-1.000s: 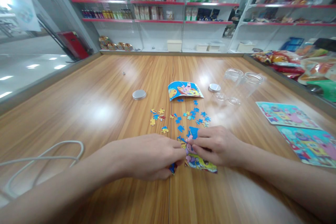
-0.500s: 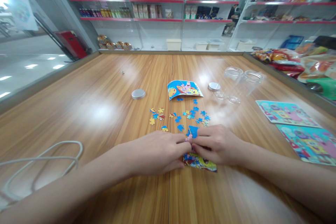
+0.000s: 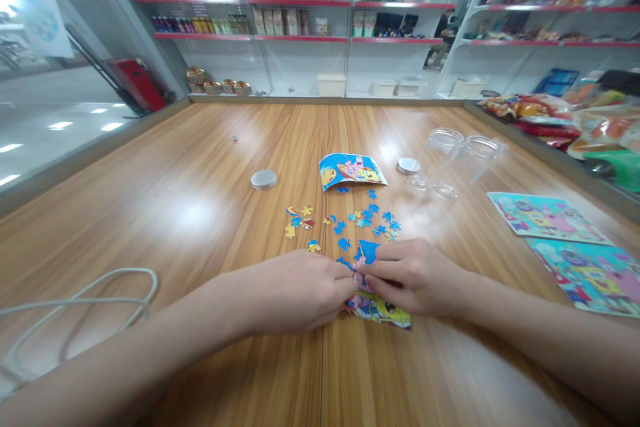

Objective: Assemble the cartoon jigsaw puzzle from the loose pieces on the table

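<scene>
A partly joined jigsaw puzzle (image 3: 387,315) with yellow, pink and blue cartoon art lies on the table under both my hands. My left hand (image 3: 307,290) reaches in from the left, its fingers closed at the puzzle's left edge. From the right, my right hand (image 3: 413,278) pinches down on the puzzle's middle with thumb and forefinger, touching the left fingertips. Whatever lies under the fingertips is hidden. Loose jigsaw pieces (image 3: 367,217) are scattered just beyond the hands, mostly blue, with yellow ones (image 3: 290,232) to the left. Behind them stands a curved picture card (image 3: 354,170) with matching art.
Silver lids (image 3: 263,179) lie left and right of the card. Two clear jars (image 3: 477,157) rest at the right, near two cartoon picture boards (image 3: 550,217). A white cable (image 3: 80,300) loops at the left. Packaged goods (image 3: 540,113) and shelves (image 3: 300,38) border the table.
The left fingers have drawn slightly toward me and curled in, uncovering a blue piece beyond them. The joined puzzle has shifted a little left. My right hand has barely moved.
</scene>
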Available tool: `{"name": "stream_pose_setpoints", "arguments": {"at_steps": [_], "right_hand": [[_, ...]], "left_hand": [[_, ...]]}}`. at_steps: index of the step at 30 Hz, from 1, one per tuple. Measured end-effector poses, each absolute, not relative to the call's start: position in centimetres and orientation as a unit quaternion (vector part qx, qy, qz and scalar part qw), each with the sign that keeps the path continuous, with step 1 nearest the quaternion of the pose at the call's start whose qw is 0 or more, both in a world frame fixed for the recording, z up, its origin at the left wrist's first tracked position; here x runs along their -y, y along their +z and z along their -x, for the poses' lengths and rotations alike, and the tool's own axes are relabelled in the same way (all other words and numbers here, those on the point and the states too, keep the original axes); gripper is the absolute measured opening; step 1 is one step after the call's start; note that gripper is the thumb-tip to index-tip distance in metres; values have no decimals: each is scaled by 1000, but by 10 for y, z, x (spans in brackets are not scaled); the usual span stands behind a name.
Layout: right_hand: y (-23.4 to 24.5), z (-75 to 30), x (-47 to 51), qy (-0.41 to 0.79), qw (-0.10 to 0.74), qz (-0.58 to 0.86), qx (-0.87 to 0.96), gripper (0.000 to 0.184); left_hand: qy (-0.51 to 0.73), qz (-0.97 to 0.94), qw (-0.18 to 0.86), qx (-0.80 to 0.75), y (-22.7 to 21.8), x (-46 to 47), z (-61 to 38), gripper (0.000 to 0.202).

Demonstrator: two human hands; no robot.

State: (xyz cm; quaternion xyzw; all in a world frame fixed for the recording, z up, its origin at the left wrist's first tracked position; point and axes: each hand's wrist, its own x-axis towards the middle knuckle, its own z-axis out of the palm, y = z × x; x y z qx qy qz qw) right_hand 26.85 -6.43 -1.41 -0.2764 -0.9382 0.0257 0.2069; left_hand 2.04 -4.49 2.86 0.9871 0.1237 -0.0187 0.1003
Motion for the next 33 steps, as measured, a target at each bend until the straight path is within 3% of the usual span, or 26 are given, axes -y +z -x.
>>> {"name": "stream_pose_setpoints", "arguments": {"at_steps": [4,10,15,20,24,27,29,31,33], "right_hand": [[-12,-269,64,40,202,273,940,34],[-13,-271,64,60,207,248,945,33],[-14,-271,64,58,198,251,946,34],[-12,-271,64,64,200,252,945,33],[-14,-271,64,68,195,254,945,32],[-14,-271,64,64,196,255,945,36],[-14,-271,64,63,194,258,944,36],[-14,-271,64,62,193,261,944,35],[-14,-271,64,59,197,261,943,35]], "left_hand": [[13,-988,59,-140,38,34,-12,13],[50,-949,33,-311,43,0,8,21],[16,-946,82,-313,32,-19,23,23],[22,-945,41,-324,41,-20,28,26],[173,-934,-30,-311,64,-8,25,18],[436,-829,-169,-307,75,3,21,6],[538,-754,-247,-286,75,7,21,9],[536,-753,-274,-267,72,7,23,12],[427,-828,-251,-263,65,3,26,9]]}}
